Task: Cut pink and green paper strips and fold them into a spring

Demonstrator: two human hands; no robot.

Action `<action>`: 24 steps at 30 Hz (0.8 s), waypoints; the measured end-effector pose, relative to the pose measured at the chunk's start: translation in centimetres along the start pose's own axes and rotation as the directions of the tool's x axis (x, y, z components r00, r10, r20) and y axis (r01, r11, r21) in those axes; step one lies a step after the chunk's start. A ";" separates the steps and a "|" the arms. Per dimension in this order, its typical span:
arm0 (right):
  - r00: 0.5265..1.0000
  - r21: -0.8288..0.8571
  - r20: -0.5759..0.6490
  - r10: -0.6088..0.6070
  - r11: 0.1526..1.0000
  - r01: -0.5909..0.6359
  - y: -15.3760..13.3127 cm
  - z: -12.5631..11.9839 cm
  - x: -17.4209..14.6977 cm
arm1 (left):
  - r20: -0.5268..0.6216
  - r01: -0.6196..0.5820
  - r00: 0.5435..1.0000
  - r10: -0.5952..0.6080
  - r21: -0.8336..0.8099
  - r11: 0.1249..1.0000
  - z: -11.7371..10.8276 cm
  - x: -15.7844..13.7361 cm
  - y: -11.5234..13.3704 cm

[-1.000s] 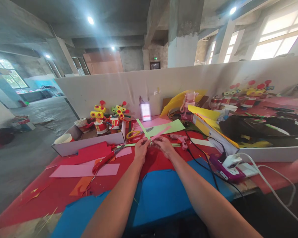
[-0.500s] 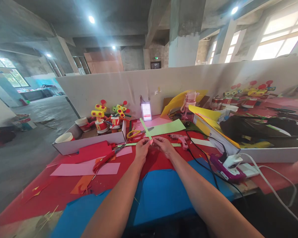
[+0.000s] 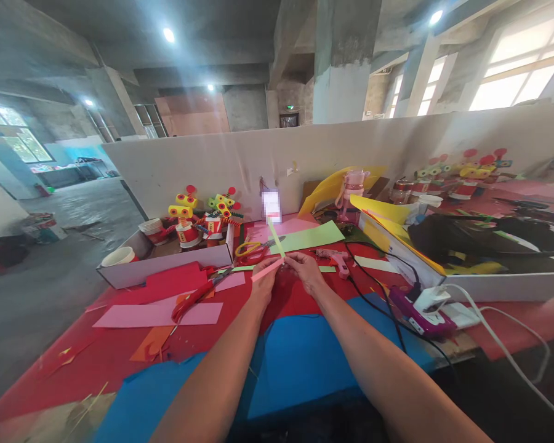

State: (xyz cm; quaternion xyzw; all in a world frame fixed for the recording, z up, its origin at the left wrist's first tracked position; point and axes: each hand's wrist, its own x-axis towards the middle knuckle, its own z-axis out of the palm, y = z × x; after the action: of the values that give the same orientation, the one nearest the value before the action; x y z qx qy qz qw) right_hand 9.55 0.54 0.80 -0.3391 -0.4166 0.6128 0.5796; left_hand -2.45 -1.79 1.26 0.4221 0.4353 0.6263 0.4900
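A light green paper strip (image 3: 277, 240) points away from me, and a pink paper strip (image 3: 266, 271) slants left across my left hand (image 3: 262, 284). Their ends meet at a corner between my fingertips. My left hand is closed on the strips from the left, its fingers partly hidden by the pink one. From the right, my right hand (image 3: 305, 272) pinches the same corner. Just beyond the hands lie yellow-handled scissors (image 3: 249, 248) and a light green paper sheet (image 3: 310, 237). A pink glue gun (image 3: 335, 257) rests right of my right hand.
Left stands a low box (image 3: 166, 269) with paper-cup figures (image 3: 188, 234). Red-handled scissors (image 3: 194, 300) lie on pink paper. Blue paper (image 3: 305, 357) covers the near edge. Right are a purple power strip (image 3: 420, 314), black cables, and a white box (image 3: 503, 288) with a black bag.
The pink strip has swung out to the left over my left hand, where only a small bit showed before. The green strip has tilted slightly and shifted right. Both hands stay nearly in place.
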 end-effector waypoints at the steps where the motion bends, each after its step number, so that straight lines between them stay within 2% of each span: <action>1: 1.000 0.005 -0.012 -0.017 1.000 0.017 0.0 0.0 0.1 | 0.004 -0.002 1.000 0.002 -0.014 1.000 0.1 0.0 0.0; 6: 0.995 0.039 -0.057 -0.077 0.996 0.079 0.2 0.3 0.0 | 0.113 -0.002 0.994 0.009 -0.058 0.998 0.3 0.1 0.0; 12: 0.998 0.005 0.054 0.009 1.000 -0.009 0.0 0.6 -0.5 | -0.038 -0.023 0.999 0.021 -0.057 0.998 -0.4 0.6 -0.3; 17: 0.996 0.020 0.072 0.045 0.999 -0.047 -0.3 0.3 -0.4 | -0.012 -0.030 0.999 0.030 -0.001 1.000 -0.6 0.6 -0.5; 24: 0.999 -0.005 0.051 -0.014 1.000 0.014 -0.1 0.2 -0.3 | -0.016 -0.054 0.998 0.054 0.026 0.998 -0.7 0.7 -0.8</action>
State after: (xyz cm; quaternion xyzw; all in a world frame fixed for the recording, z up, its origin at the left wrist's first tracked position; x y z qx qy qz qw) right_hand 9.41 0.20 0.98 -0.3217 -0.4352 0.6163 0.5721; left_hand -2.99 -1.08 0.41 0.4346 0.4360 0.6372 0.4637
